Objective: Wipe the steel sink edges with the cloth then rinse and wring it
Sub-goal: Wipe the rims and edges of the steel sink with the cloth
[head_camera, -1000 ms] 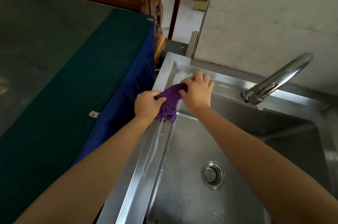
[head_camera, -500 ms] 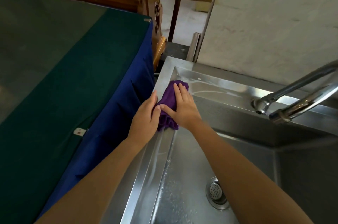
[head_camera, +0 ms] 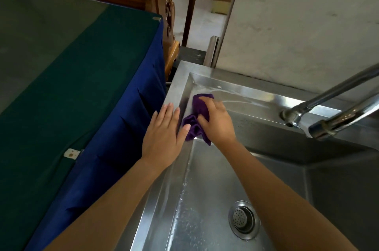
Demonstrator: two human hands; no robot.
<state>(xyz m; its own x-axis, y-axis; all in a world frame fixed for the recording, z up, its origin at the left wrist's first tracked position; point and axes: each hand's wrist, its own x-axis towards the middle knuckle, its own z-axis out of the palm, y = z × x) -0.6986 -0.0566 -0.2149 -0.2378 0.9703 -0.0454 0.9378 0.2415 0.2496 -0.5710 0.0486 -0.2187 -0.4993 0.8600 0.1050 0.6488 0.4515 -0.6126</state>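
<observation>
— Two hands at the far left corner; good?
— Fine: the right hand [head_camera: 217, 122] curls round the crumpled purple cloth [head_camera: 199, 105], pressing it onto the streaky back ledge [head_camera: 252, 98] of the brushed steel sink [head_camera: 178, 83]; the left hand [head_camera: 164, 135] lies flat, fingers straight, on the left rim [head_camera: 156, 195], thumb touching cloth.
— Tips?
— Flatten the cloth, press firmly, draw one long stroke toward the curved chrome tap [head_camera: 338, 120].

The cloth [head_camera: 200, 107] lay on the far left corner of the sink [head_camera: 266, 99], gripped by the right hand [head_camera: 217, 121]. The left hand [head_camera: 164, 134] rested on the left rim, just beside the cloth. The tap [head_camera: 338, 111] stood on the back ledge to the right, and the drain [head_camera: 244, 219] sat in the basin. A table [head_camera: 71, 86] stood left of the sink, with a wall [head_camera: 297, 25] behind.
</observation>
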